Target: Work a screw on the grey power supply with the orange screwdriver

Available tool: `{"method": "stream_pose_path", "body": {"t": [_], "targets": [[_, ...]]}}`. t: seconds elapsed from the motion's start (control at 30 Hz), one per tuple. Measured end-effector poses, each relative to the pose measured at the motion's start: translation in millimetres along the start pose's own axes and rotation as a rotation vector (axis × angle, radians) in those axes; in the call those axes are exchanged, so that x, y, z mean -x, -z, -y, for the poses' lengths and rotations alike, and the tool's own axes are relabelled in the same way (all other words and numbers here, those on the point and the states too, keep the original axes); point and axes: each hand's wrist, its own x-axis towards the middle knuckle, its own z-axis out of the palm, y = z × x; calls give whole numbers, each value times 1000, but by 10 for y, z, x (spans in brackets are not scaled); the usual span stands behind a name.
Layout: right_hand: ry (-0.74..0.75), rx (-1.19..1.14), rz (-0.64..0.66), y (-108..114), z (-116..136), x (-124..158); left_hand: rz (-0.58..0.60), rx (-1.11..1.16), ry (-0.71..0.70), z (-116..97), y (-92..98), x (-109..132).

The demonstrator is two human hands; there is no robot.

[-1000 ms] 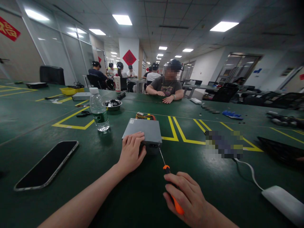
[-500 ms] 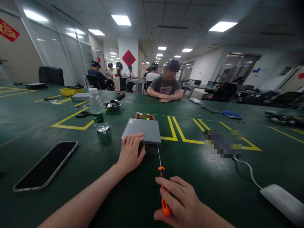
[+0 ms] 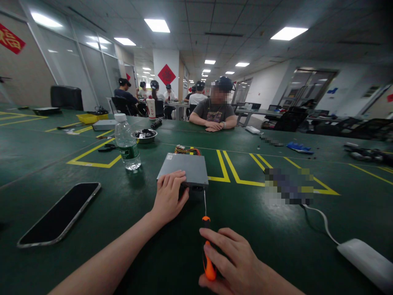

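Observation:
A grey metal computer power supply [image 3: 185, 167] lies flat on the green table, its bundle of coloured cables [image 3: 188, 151] at the far side. My left hand [image 3: 170, 194] grips its near left edge, fingers on top and thumb against the front face. In my right hand [image 3: 232, 259] is an orange and black screwdriver [image 3: 209, 262], held by its handle between thumb and fingers. The thin shaft points away from me, and its tip meets the near right corner of the power supply. Whether the tip sits in a screw is too small to tell.
Left of the power supply stand a water bottle [image 3: 127, 143] and a metal bowl [image 3: 145, 136] of small dark parts. A phone [image 3: 59, 214] lies at the near left. A white power bank-like block [image 3: 365, 264] with a cable is at right. Across the table sits a person [image 3: 213, 110].
The screwdriver's handle has shifted slightly left and turned in my right hand, its tip staying at the corner. My left hand and the power supply have kept their place.

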Motion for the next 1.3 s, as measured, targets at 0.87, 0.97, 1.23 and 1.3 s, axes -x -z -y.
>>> {"method": "stream_pose_path", "body": {"t": [0.87, 0.97, 1.23, 1.3], "targets": [[-16, 42, -107, -6, 11, -29, 49, 108, -43, -24, 146, 14], [-28, 14, -115, -9, 16, -31, -22, 80, -29, 8, 84, 23], [-14, -4, 84, 28, 4, -23, -58, -10, 15, 54, 27, 20], [-17, -8, 57, 7, 16, -11, -33, -28, -3, 48, 33, 15]]}}
